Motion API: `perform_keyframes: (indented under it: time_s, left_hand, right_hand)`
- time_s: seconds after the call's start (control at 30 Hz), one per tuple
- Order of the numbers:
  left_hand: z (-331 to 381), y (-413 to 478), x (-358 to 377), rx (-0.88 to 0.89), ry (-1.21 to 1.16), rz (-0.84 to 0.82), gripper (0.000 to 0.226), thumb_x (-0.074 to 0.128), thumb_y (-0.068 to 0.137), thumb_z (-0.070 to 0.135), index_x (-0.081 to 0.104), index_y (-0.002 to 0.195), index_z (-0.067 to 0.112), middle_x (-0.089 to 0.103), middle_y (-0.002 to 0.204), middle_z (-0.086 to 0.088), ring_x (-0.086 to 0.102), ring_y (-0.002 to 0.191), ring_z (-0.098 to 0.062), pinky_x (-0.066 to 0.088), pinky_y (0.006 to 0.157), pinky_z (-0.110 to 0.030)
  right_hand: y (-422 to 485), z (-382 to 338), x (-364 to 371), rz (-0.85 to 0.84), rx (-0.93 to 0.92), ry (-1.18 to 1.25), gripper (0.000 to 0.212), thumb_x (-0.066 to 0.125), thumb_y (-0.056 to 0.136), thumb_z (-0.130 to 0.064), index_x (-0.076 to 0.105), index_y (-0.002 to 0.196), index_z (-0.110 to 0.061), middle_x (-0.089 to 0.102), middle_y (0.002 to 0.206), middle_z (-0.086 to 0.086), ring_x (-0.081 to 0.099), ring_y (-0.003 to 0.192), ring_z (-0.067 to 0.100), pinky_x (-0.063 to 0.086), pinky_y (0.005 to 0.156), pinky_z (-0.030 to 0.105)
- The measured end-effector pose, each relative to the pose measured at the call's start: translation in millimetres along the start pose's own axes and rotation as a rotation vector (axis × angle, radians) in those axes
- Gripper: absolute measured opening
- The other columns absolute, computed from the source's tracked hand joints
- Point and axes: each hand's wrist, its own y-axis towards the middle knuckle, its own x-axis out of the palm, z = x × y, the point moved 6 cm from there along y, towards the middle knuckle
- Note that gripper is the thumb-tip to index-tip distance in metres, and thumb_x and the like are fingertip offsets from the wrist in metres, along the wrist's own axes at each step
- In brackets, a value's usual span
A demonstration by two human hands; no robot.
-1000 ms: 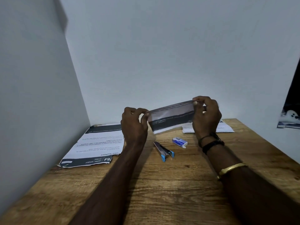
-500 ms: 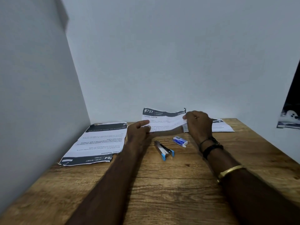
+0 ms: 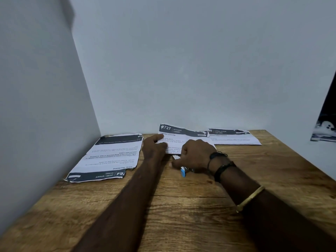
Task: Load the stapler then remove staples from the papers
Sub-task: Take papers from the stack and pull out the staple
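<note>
The "727 Kitchen" paper (image 3: 183, 136) lies at the back middle of the wooden table (image 3: 181, 206), its far edge curling up against the wall. My left hand (image 3: 154, 146) grips its left edge, thumb on top. My right hand (image 3: 196, 153) has come down just in front of the paper, and its fingers curl over the stapler (image 3: 183, 172). Only the stapler's blue tip and a bit of metal show under the hand. The small staple box is hidden behind this hand.
A larger printed sheet (image 3: 109, 157) lies at the back left, close to the side wall. Another sheet (image 3: 234, 138) lies at the back right against the rear wall. Walls close the table off on the left and at the back.
Both hands lowered the paper from the air onto the table. My right hand then let go of its right edge and dropped onto the stapler.
</note>
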Motion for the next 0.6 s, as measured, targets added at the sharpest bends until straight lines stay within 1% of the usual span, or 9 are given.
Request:
perform_keyframes:
  time_s: [0.1, 0.13, 0.23, 0.3, 0.33, 0.4, 0.47, 0.53, 0.6]
  left_hand:
    - [1, -1, 1, -0.011, 0.008, -0.007, 0.049, 0.063, 0.073, 0.001, 0.069, 0.122, 0.005, 0.070, 0.122, -0.019, 0.068, 0.113, -0.037, 0.055, 0.101, -0.052]
    - [1, 0, -1, -0.006, 0.002, 0.010, 0.044, 0.066, 0.074, 0.004, 0.072, 0.117, 0.004, 0.072, 0.119, -0.020, 0.069, 0.112, -0.036, 0.055, 0.100, -0.052]
    - [1, 2, -7, 0.019, 0.027, 0.083, 0.022, 0.074, 0.083, 0.008, 0.079, 0.104, 0.007, 0.077, 0.108, -0.015, 0.072, 0.105, -0.032, 0.058, 0.096, -0.050]
    - [0, 4, -8, 0.023, 0.043, 0.095, 0.024, 0.071, 0.082, 0.002, 0.079, 0.103, 0.010, 0.076, 0.108, -0.013, 0.072, 0.103, -0.030, 0.058, 0.095, -0.048]
    - [0, 3, -6, 0.017, 0.029, 0.073, 0.029, 0.067, 0.081, -0.004, 0.077, 0.105, 0.009, 0.075, 0.109, -0.015, 0.072, 0.103, -0.032, 0.058, 0.095, -0.050]
    - [3, 2, -3, 0.020, 0.026, 0.023, 0.041, 0.060, 0.078, -0.009, 0.073, 0.113, 0.007, 0.074, 0.112, -0.018, 0.071, 0.106, -0.035, 0.057, 0.097, -0.051]
    - [7, 2, -2, 0.041, 0.089, -0.014, 0.050, 0.059, 0.077, -0.007, 0.070, 0.124, 0.006, 0.071, 0.122, -0.017, 0.068, 0.113, -0.033, 0.054, 0.103, -0.048]
    - [11, 0, 0, 0.059, 0.131, -0.050, 0.055, 0.059, 0.079, -0.005, 0.066, 0.132, 0.007, 0.067, 0.131, -0.015, 0.066, 0.117, -0.030, 0.053, 0.105, -0.044]
    - [15, -4, -1, 0.083, 0.146, -0.074, 0.056, 0.059, 0.081, -0.004, 0.064, 0.135, 0.009, 0.064, 0.136, -0.012, 0.064, 0.119, -0.027, 0.052, 0.106, -0.039]
  right_hand:
    - [1, -1, 5, -0.008, -0.010, -0.007, 0.044, 0.078, 0.060, -0.057, 0.057, 0.072, -0.020, 0.068, 0.079, -0.003, 0.066, 0.077, 0.021, 0.050, 0.062, 0.028]
    - [1, 0, 5, -0.002, -0.005, -0.002, 0.040, 0.077, 0.061, -0.052, 0.060, 0.073, -0.018, 0.069, 0.078, -0.004, 0.066, 0.076, 0.020, 0.049, 0.061, 0.028]
    - [2, 6, 1, -0.032, -0.008, 0.074, 0.033, 0.076, 0.062, -0.047, 0.076, 0.077, -0.018, 0.075, 0.072, -0.004, 0.070, 0.072, 0.016, 0.057, 0.065, 0.031]
    - [2, 9, 0, -0.114, -0.026, 0.233, 0.029, 0.079, 0.063, -0.045, 0.078, 0.073, -0.017, 0.076, 0.069, -0.005, 0.068, 0.065, 0.011, 0.059, 0.066, 0.032]
    - [1, 11, -1, -0.162, -0.034, 0.332, 0.030, 0.080, 0.064, -0.043, 0.077, 0.069, -0.014, 0.074, 0.066, -0.004, 0.065, 0.061, 0.011, 0.057, 0.061, 0.031]
    - [-2, 13, -1, -0.248, -0.042, 0.539, 0.031, 0.081, 0.064, -0.043, 0.070, 0.064, -0.014, 0.062, 0.058, 0.000, 0.052, 0.048, 0.014, 0.044, 0.046, 0.027]
    - [-3, 16, -2, -0.283, -0.040, 0.756, 0.028, 0.080, 0.071, -0.043, 0.069, 0.070, -0.017, 0.058, 0.061, 0.002, 0.049, 0.044, 0.014, 0.038, 0.041, 0.021]
    - [-1, 18, -3, -0.284, 0.000, 1.004, 0.025, 0.077, 0.083, -0.038, 0.073, 0.088, -0.014, 0.065, 0.076, 0.008, 0.063, 0.057, 0.016, 0.048, 0.043, 0.022]
    - [1, 19, -1, -0.306, 0.054, 1.235, 0.027, 0.072, 0.092, -0.038, 0.070, 0.107, -0.016, 0.072, 0.095, 0.016, 0.076, 0.080, 0.030, 0.059, 0.052, 0.029]
